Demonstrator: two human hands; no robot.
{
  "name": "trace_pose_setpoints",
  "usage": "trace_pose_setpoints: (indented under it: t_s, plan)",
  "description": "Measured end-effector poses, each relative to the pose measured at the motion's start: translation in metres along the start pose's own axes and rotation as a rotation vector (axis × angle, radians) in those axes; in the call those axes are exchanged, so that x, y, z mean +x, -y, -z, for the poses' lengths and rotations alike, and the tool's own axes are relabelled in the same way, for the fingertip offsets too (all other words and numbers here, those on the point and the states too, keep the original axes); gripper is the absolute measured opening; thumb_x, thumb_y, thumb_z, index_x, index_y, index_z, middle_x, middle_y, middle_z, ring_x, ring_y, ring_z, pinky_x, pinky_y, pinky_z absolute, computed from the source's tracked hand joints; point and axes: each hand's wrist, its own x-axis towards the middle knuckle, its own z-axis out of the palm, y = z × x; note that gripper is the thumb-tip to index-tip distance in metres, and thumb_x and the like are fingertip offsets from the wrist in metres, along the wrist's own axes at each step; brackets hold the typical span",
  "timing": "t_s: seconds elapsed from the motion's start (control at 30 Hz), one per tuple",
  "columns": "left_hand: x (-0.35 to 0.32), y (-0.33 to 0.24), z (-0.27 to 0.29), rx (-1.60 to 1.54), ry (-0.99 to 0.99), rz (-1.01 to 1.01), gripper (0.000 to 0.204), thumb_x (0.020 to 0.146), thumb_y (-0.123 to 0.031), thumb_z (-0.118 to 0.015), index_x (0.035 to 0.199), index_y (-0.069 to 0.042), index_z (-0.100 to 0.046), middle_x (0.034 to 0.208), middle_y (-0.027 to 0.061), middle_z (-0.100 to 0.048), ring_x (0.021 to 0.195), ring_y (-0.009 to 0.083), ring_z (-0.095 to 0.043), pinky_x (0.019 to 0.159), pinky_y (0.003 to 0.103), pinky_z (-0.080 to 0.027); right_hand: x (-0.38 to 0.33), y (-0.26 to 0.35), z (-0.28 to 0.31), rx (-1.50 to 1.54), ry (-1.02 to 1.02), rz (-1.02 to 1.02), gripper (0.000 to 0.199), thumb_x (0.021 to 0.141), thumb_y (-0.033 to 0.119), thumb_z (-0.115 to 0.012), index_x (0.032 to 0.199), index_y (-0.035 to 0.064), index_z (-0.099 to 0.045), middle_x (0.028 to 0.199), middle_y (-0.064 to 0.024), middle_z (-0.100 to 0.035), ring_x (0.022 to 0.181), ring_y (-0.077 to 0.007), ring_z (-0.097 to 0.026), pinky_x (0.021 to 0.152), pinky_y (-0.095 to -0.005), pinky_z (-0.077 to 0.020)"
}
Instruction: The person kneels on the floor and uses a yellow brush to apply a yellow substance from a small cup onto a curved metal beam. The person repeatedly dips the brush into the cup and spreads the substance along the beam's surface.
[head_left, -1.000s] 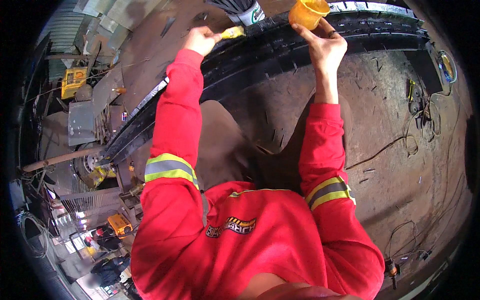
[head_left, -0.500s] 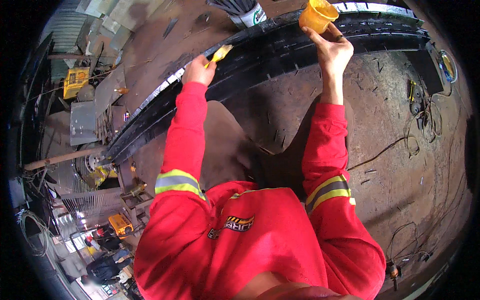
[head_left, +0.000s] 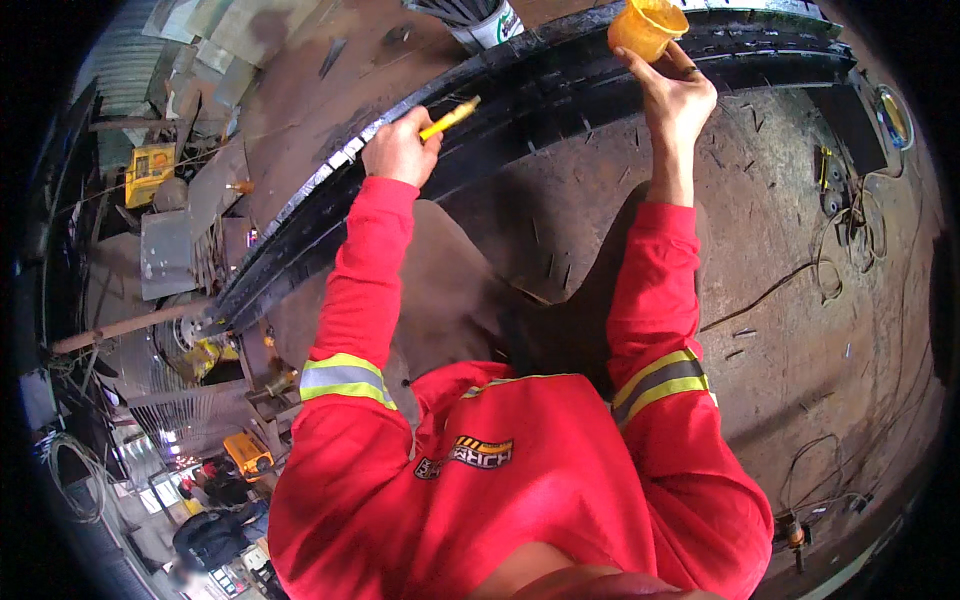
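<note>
We have our left grip (head_left: 400, 147) closed around the handle of a yellow brush (head_left: 450, 118), which sticks out to the right of the fingers and slightly away from us. We cannot tell whether its tip touches the black beam (head_left: 525, 118) that stretches beneath both grips. Our right grip (head_left: 680, 95) is closed on an orange cup (head_left: 647, 28), held just beyond the fingertips with its mouth facing up. Past the beam, between the two grips, we see a white bucket (head_left: 497, 28) full of dark strips (head_left: 452, 10). Well to the left of the left grip sits a yellow box (head_left: 150, 175); right of the right grip and closer to us, a cable (head_left: 830, 283) loops over the floor (head_left: 780, 370).
</note>
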Motion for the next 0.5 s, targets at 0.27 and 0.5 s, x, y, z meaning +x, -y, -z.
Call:
trace_pose_setpoints:
  t_s: [0.27, 0.5]
  plan:
    - [0.022, -0.027, -0.027, 0.237, -0.104, -0.247, 0.015, 0.078, -0.022, -0.066, 0.089, -0.015, -0.058, 0.063, 0.0154, -0.062, 0.064, 0.0368, -0.064, 0.058, 0.05, -0.05, 0.003, -0.003, 0.001, 0.07, -0.002, 0.02, 0.054, 0.066, 0.019, -0.087, 0.11, -0.0038, -0.066, 0.098, -0.012, -0.071, 0.09, -0.0161, -0.068, 0.086, -0.0295, -0.0522]
    - [0.035, -0.026, 0.001, 0.179, 0.159, -0.212, 0.017, 0.078, -0.028, -0.068, 0.088, -0.016, -0.062, 0.079, 0.0137, -0.066, 0.079, 0.0347, -0.065, 0.067, 0.048, -0.05, 0.005, -0.006, 0.011, 0.017, 0.01, 0.021, 0.059, 0.063, 0.019, -0.088, 0.112, -0.0049, -0.064, 0.098, -0.0137, -0.07, 0.09, -0.0163, -0.068, 0.086, -0.0298, -0.0525]
